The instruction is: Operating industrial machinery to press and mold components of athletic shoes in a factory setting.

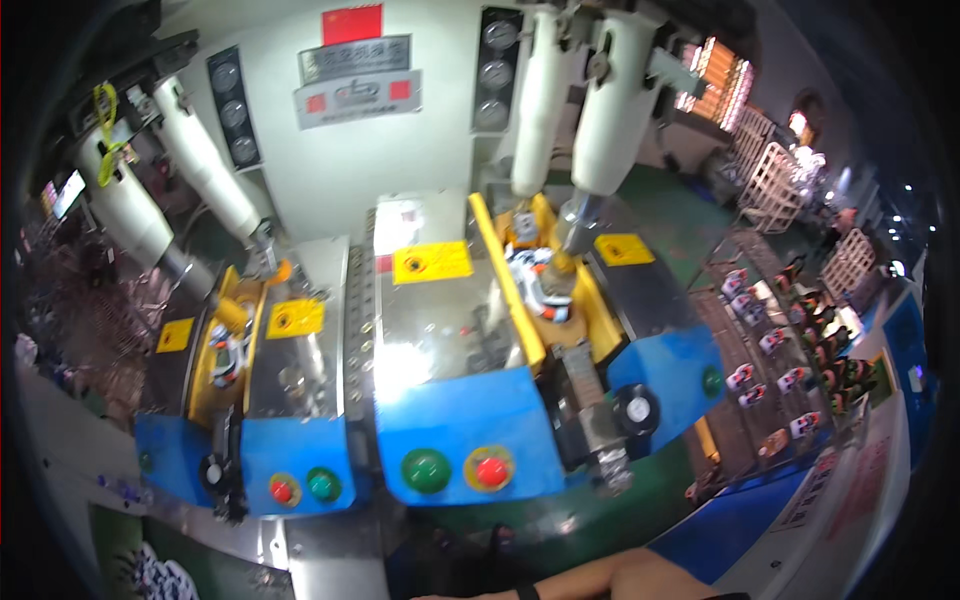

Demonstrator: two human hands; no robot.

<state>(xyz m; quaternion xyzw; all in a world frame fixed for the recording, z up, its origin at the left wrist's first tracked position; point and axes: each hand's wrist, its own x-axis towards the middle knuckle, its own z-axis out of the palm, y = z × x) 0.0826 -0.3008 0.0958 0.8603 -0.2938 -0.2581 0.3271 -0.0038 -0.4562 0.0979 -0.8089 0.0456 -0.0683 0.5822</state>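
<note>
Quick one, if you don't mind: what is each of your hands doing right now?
Left hand: not in view.
Right hand: not in view; only a forearm with a dark wristband shows at the lower edge, below the blue press machine.

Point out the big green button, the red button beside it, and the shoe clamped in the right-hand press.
Green button point(426, 470), head view: centre of its round cap.
Red button point(491, 470), head view: centre of the cap inside its yellow ring.
Shoe point(535, 280), head view: middle of its white upper between the yellow guards.

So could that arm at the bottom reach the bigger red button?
Probably yes: the forearm lies just below the blue panel, and nothing shows between it and the red button, though the hand is cut off.
</note>
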